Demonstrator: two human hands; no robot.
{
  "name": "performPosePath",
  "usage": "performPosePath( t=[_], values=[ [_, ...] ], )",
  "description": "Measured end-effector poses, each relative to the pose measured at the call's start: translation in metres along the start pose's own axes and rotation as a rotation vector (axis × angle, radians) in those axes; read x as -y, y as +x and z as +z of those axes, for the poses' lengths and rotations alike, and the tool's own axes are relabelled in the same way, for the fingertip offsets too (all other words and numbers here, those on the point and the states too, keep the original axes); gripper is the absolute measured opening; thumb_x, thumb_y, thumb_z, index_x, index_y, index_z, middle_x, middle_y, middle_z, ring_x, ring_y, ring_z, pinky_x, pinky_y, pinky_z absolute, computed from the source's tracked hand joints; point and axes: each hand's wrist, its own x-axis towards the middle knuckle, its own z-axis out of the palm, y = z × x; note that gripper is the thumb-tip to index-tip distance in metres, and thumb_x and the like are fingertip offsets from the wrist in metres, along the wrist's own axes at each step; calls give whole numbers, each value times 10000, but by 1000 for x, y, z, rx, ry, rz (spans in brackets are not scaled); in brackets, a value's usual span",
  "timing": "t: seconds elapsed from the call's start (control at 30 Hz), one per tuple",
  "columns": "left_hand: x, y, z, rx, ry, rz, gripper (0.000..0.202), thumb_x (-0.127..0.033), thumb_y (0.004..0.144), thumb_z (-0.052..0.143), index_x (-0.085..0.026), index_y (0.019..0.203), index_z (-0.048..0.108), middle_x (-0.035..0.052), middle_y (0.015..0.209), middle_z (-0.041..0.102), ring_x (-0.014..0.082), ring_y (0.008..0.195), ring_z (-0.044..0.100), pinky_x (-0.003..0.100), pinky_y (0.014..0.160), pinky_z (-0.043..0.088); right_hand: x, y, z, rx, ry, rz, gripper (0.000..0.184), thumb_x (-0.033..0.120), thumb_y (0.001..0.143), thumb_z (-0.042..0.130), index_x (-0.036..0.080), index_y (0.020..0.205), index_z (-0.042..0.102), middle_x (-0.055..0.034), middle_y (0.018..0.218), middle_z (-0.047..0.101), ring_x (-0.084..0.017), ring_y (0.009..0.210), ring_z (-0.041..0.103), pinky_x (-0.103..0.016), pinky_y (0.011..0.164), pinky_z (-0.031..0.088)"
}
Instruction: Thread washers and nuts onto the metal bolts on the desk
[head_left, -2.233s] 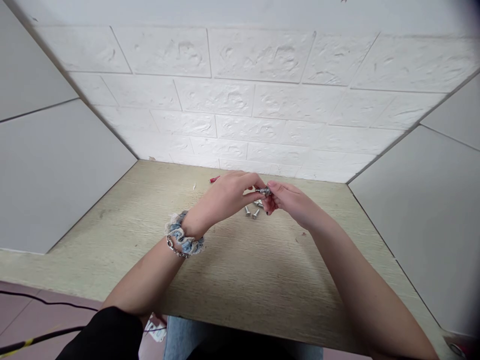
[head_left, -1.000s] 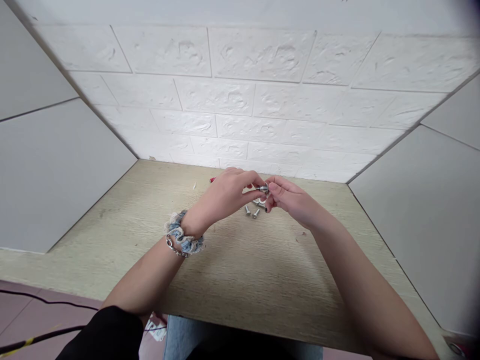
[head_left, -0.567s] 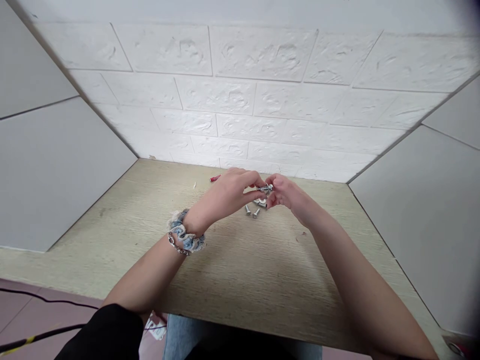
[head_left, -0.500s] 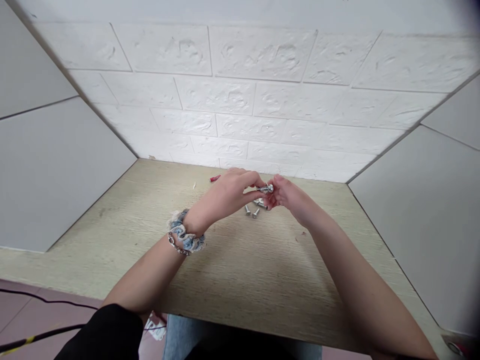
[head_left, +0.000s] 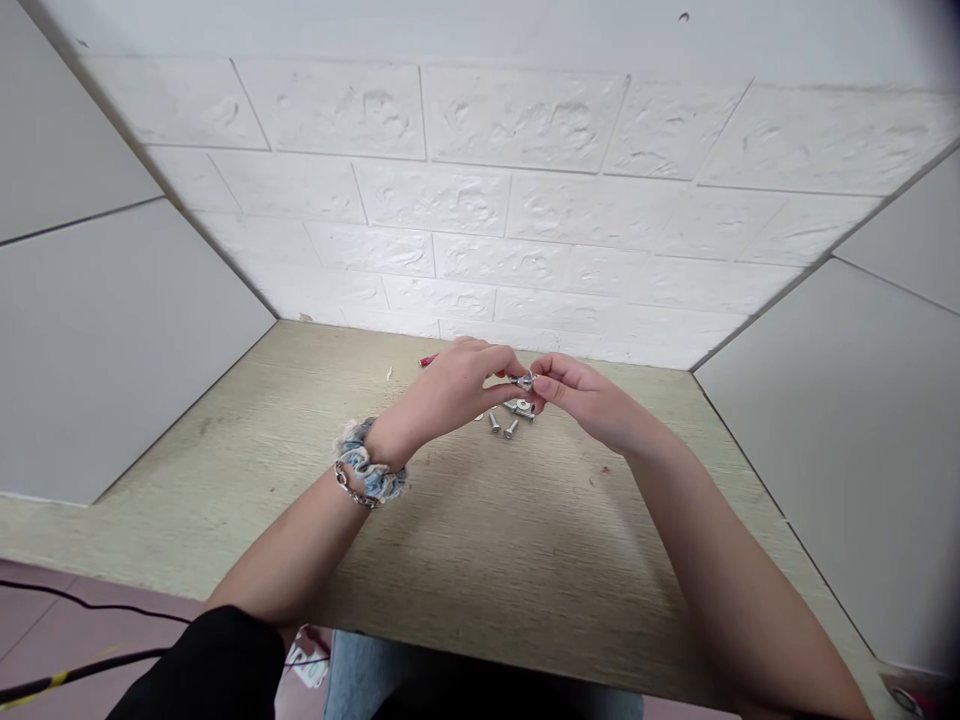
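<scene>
Both my hands meet above the back middle of a pale wooden table (head_left: 480, 540). My left hand (head_left: 457, 385) pinches one end of a small silver bolt (head_left: 523, 381), and my right hand (head_left: 581, 395) pinches its other end, fingers closed on it. Just below the hands, several loose silver bolts (head_left: 506, 422) lie on the table. A scrunchie and a chain bracelet (head_left: 367, 475) sit on my left wrist.
A small red object (head_left: 427, 360) lies on the table behind my left hand, partly hidden. A white brick-pattern wall (head_left: 525, 200) closes the back, and grey panels (head_left: 112, 340) stand at both sides. A dark cable (head_left: 75, 600) runs over the floor at lower left.
The hands have stayed together on the bolt. The right fingers have shifted round its end, from a tighter curl to a flatter pinch. The view has tilted slightly.
</scene>
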Motion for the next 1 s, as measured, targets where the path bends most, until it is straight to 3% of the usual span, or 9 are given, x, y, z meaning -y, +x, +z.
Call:
performPosePath(
  t=[0.13, 0.3, 0.4, 0.5, 0.6, 0.77, 1.0],
  values=[
    [0, 0, 2, 12, 0, -5, 123, -302, 788, 601, -184, 816, 587, -15, 763, 640, 116, 740, 569, 261, 730, 417, -1, -1, -2, 14, 85, -19, 162, 285, 778, 556, 208, 858, 437, 13, 745, 497, -128, 710, 486, -286, 663, 393],
    [-2, 1, 3, -10, -4, -4, 101, -282, 786, 608, -186, 813, 590, -24, 746, 641, 109, 727, 564, 253, 726, 412, -3, 0, 1, -22, 194, -7, 305, 208, 745, 558, 247, 991, 383, 29, 776, 544, -130, 714, 518, -304, 695, 400],
    [-3, 1, 3, -18, 2, -3, 109, -289, 786, 607, -184, 806, 588, -20, 732, 635, 111, 723, 563, 252, 717, 413, -7, 3, 3, -51, 209, 34, 216, 370, 820, 496, 234, 970, 422, 13, 769, 560, -139, 701, 528, -322, 712, 406],
    [-3, 1, 3, -8, 1, 6, 113, -295, 796, 593, -182, 804, 583, -13, 741, 635, 114, 723, 563, 253, 709, 415, -12, 6, 5, -71, 143, 84, 424, 581, 842, 352, 188, 774, 494, -17, 677, 551, -151, 661, 518, -330, 705, 400],
    [-3, 1, 3, -8, 9, 27, 110, -288, 795, 595, -180, 797, 576, -11, 735, 628, 116, 720, 560, 257, 708, 416, -13, 8, 5, -64, 94, 114, 511, 638, 814, 346, 179, 653, 502, -23, 595, 521, -149, 615, 489, -322, 678, 392],
    [-1, 1, 3, -1, 28, 37, 90, -272, 799, 588, -184, 815, 574, -15, 738, 621, 115, 723, 553, 262, 722, 414, -7, 5, 5, -39, 66, 112, 447, 578, 829, 390, 176, 685, 523, -20, 628, 516, -137, 620, 477, -302, 649, 393],
    [1, 0, 2, 2, 17, -15, 116, -287, 789, 602, -179, 825, 579, -16, 762, 634, 109, 726, 560, 252, 713, 408, -1, 2, 2, 4, 45, 14, 215, 390, 845, 470, 180, 804, 484, -10, 760, 523, -115, 665, 492, -287, 649, 404]
  ],
)
